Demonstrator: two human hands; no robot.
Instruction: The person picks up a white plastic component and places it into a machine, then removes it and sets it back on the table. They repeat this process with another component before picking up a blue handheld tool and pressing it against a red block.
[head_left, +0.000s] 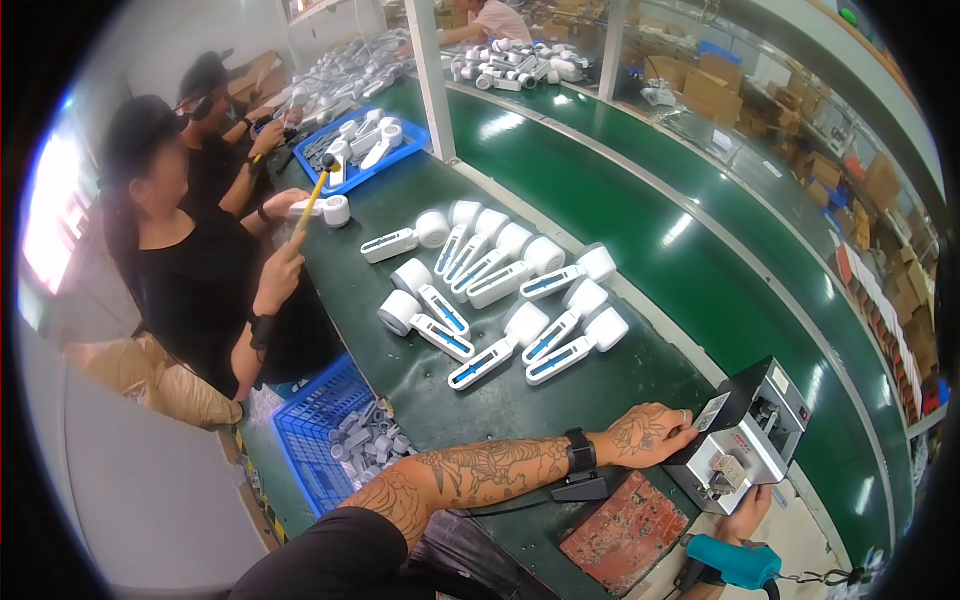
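Observation:
My left hand [648,436] comes from the left with its fingers curled against the near side of a black and silver bench machine [735,455], which looks like a screw feeder. The machine appears tilted at the right end of the bench. My right hand [747,515] is at its lower edge, fingers closed there and partly hidden. Just in front of my right wrist hangs a teal power tool [735,562], apparently an electric screwdriver, on a chain. A worn reddish plate [625,533] lies on the bench between my arms.
Several white handheld parts with round heads [485,365] lie on the green bench. A blue basket [315,395] of grey pieces stands left, below the edge. Co-workers [190,240] sit at the left, one holding a yellow-handled hammer [313,205]. A green conveyor [640,230] runs behind.

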